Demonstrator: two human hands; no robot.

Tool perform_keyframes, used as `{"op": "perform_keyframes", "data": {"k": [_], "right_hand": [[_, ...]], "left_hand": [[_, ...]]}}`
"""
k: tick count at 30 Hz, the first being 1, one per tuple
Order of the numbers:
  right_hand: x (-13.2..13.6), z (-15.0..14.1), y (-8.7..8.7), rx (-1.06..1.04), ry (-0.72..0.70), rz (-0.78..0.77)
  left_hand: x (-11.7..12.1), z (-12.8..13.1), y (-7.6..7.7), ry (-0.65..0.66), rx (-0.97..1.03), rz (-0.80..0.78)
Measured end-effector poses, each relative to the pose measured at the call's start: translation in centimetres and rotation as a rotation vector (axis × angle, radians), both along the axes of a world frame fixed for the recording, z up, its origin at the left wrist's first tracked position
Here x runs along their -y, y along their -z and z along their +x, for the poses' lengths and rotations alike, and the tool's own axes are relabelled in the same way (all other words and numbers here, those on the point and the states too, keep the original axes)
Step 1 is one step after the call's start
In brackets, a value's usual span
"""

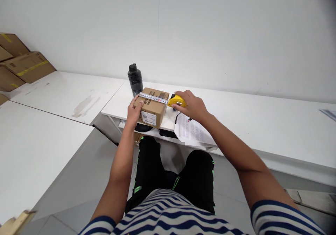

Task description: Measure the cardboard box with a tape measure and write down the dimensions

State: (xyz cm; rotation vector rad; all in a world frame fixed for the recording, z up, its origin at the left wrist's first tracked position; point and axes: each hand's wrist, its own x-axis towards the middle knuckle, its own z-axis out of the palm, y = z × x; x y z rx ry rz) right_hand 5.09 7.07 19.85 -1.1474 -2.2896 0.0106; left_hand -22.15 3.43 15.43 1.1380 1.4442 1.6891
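A small brown cardboard box [151, 109] with a white label on its front sits near the front edge of the white table. My left hand [134, 111] grips its left side, the thumb on top near the end of the tape. In my right hand [193, 103] is a yellow tape measure [177, 101], held just off the box's right side. Its white blade [153, 98] runs across the box top from left to right, with numbers showing. Part of the box's left side is hidden by my fingers.
Behind the box stands a dark bottle [135, 78]. Printed papers [193, 131] with a pen on them lie to the right, below my right forearm. Larger cardboard boxes [28, 67] are stacked at the far left. A white wall [210, 35] rises behind the table.
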Motion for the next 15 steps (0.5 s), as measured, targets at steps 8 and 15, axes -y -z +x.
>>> {"op": "perform_keyframes", "data": {"k": [8,15], "right_hand": [[-0.18,-0.42,-0.71,-0.102,-0.022,-0.033],[-0.77,-0.96,-0.25,-0.201,-0.029,0.009]], "left_hand": [[-0.06,-0.02,-0.07,-0.011,0.028,-0.017],[-0.03,0.01,-0.04,-0.011,0.046,-0.010]]}}
